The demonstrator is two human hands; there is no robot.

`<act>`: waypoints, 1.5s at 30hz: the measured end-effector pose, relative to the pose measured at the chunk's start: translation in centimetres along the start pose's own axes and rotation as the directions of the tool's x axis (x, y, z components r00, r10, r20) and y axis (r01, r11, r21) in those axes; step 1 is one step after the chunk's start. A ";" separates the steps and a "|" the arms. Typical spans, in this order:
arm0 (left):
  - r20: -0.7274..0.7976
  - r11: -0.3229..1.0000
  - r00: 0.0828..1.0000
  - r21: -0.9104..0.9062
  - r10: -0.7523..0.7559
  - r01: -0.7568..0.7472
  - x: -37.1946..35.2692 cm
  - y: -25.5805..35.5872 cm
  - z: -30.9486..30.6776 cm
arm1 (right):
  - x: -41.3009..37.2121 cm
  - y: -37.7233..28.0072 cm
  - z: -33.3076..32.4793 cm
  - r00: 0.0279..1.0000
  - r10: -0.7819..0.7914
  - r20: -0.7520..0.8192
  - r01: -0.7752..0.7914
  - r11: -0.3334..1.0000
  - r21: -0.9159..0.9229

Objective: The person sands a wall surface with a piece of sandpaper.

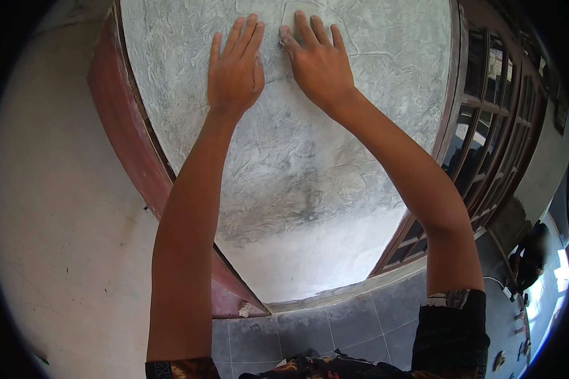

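My left hand (235,71) lies flat with its fingers stretched upward against a grey, mottled wall panel (310,151). Its thumb is tucked in close to the palm. To the right of it, my right hand (322,66) presses on the same surface, fingers spread and thumb apart. Neither hand holds anything that I can see. Fine wrinkles and ridges cover the panel, and a thin curved line runs beside my right fingers. Lower down, the surface turns smoother and whiter. Whatever lies under the palms is hidden.
A reddish-brown wooden frame (123,120) borders the panel on the left, beside a plain pale wall (63,208). Brown window frames with glass panes (480,126) stand on the right. Grey floor tiles (303,335) lie below. A person (530,256) is at the far right, near scattered small items.
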State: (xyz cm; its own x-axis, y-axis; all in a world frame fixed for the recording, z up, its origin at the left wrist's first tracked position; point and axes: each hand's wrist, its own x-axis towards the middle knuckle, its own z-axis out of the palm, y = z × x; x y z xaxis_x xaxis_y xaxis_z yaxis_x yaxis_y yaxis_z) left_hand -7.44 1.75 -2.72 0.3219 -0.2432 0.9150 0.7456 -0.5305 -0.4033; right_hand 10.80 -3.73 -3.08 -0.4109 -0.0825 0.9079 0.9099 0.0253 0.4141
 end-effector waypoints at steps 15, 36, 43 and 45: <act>-0.008 1.000 1.000 -0.020 -0.011 0.011 -0.2 0.0 0.0 | -6.8 -4.5 -0.6 0.968 -0.223 0.116 0.217 0.974 0.063; -0.034 0.999 0.999 -0.026 -0.035 0.035 -0.4 0.0 0.0 | -6.9 -4.7 -0.7 0.953 -0.227 0.201 0.228 0.973 0.016; -0.024 0.999 0.999 -0.025 -0.041 0.040 -0.1 -0.1 -0.1 | -1.4 -1.2 0.3 0.997 -0.050 0.055 0.050 0.999 0.004; -0.033 0.999 0.999 -0.019 -0.033 0.032 -0.2 -0.2 -0.1 | -7.1 -4.7 -1.0 0.970 -0.203 0.135 0.197 0.979 0.053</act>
State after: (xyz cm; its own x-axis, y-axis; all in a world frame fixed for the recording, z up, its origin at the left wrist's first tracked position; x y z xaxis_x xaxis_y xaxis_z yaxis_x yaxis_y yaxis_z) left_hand -7.68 1.86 -2.79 0.2775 -0.2523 0.9270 0.7444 -0.5536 -0.3735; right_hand 9.48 -4.26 -11.55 -0.5907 0.0492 0.8054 0.8066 0.0610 0.5879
